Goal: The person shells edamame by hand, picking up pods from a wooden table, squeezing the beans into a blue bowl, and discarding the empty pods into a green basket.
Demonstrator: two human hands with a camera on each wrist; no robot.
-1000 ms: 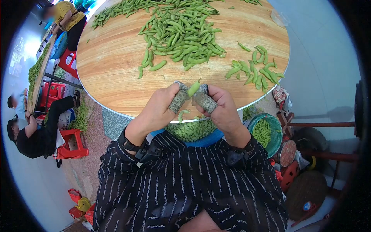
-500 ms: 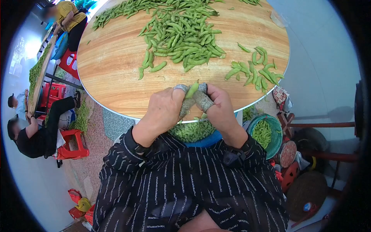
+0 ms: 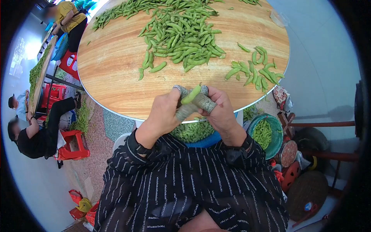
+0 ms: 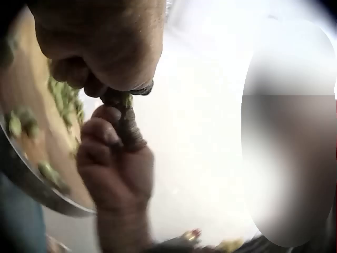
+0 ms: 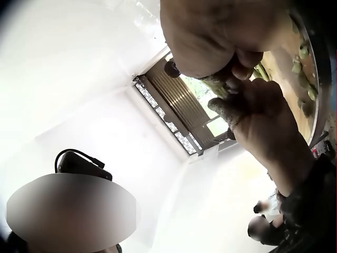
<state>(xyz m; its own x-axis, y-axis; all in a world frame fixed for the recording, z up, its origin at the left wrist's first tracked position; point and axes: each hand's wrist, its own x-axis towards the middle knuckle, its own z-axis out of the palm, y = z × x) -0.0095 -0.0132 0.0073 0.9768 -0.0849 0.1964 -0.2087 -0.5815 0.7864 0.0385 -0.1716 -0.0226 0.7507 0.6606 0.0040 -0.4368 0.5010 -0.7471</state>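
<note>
A green soybean pod [image 3: 192, 94] is held slantwise between my two hands, over the table's near edge. My left hand [image 3: 163, 111] pinches it from the left, its thumb and forefinger covered in grey knitted sleeves. From the other side my right hand [image 3: 223, 115], with similar sleeves, grips the pod's lower part, which the fingers hide. In the left wrist view the hands meet with a sliver of green between them. Directly below, a blue basin [image 3: 208, 140] holds many shelled beans [image 3: 193, 131], partly covered by my hands.
A big pile of pods [image 3: 185, 38] covers the far middle of the round wooden table [image 3: 112, 73]. Opened-looking pods [image 3: 255, 71] lie at its right edge. A green basket [image 3: 276, 135] of pods stands on the floor at right. People sit near red stools [image 3: 71, 145] at left.
My left hand rolled over the pod, then turned back with its thumb lower. The pod's tilt shifted slightly. A small pod piece seen near the table edge earlier is now hidden or gone.
</note>
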